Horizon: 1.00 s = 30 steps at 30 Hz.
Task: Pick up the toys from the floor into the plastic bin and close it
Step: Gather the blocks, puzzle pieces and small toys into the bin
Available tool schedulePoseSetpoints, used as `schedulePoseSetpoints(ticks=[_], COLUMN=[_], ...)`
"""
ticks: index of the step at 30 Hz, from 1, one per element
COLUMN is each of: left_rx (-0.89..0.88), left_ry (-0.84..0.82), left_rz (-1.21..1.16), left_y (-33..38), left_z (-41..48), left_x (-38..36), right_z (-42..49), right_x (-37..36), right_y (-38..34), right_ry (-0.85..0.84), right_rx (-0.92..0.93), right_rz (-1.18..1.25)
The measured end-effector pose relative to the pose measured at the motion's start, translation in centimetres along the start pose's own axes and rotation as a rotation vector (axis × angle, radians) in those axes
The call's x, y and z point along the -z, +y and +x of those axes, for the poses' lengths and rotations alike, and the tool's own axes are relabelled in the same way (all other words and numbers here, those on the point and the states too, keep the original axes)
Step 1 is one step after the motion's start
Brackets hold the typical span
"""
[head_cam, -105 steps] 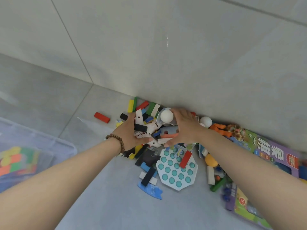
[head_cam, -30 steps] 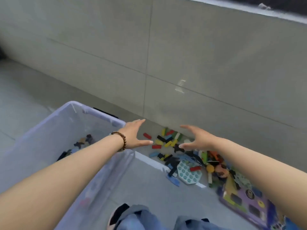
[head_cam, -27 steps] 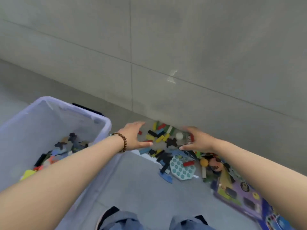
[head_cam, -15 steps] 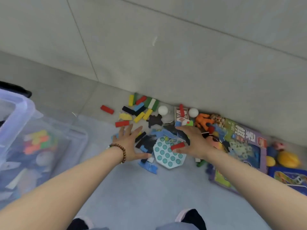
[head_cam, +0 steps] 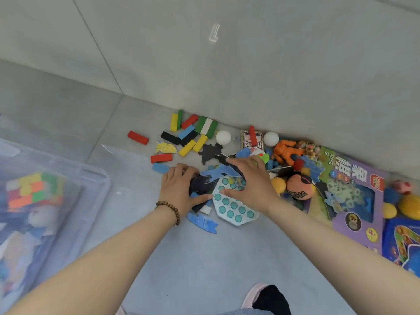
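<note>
Left hand (head_cam: pixel 179 189): fingers (head_cam: pixel 181 169) curled round flat pieces (head_cam: pixel 201 186). Right hand (head_cam: pixel 252 185): fingers spread on pop pad (head_cam: pixel 231 209). Light, thin, likely slippery; scoop under edges.

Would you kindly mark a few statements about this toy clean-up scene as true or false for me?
1. The left hand and the right hand are both down on the toy pile on the floor. True.
2. The bead bracelet is on the right wrist. False: it is on the left wrist.
3. Two white balls lie near the wall. True.
4. The plastic bin holds nothing. False: a colourful cube and other toys lie in it.
5. The bubble board lies in the bin. False: it is on the floor, partly under the right hand.
</note>
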<state>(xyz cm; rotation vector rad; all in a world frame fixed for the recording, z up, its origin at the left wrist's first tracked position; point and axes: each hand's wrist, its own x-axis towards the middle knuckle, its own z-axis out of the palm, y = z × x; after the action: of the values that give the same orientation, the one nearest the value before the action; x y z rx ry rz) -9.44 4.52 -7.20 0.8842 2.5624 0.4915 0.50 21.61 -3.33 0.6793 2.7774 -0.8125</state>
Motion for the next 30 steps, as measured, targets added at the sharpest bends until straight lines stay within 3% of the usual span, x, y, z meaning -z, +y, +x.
schedulePoseSetpoints(ticks=[7, 16, 20, 24, 30], left_rx=[-0.034, 0.092, 0.099, 0.124, 0.154], left_ry=[-0.057, -0.151, -0.113, -0.088, 0.023], left_rz=[-0.072, -0.234, -0.251, -0.359, -0.619], left_y=[-0.2, 0.1, -0.1, -0.3, 0.3], left_z=[1.0, 2.0, 1.8, 1.8, 1.8], left_x=[-0.2, 1.3, 1.1, 1.2, 3.7], right_z=[0.1, 1.3, 1.7, 2.5, 2.7], right_x=[0.0, 0.3, 0.3, 0.3, 1.9], right_y=[-0.4, -0.5, -0.5, -1.1, -3.1], right_ry=[0.035, 0.083, 0.062, 0.007, 0.013], right_rx=[0.004, 0.022, 0.025, -0.048, -0.142], right_rz=[-0.044, -0.081, -0.069, 0.091, 0.654])
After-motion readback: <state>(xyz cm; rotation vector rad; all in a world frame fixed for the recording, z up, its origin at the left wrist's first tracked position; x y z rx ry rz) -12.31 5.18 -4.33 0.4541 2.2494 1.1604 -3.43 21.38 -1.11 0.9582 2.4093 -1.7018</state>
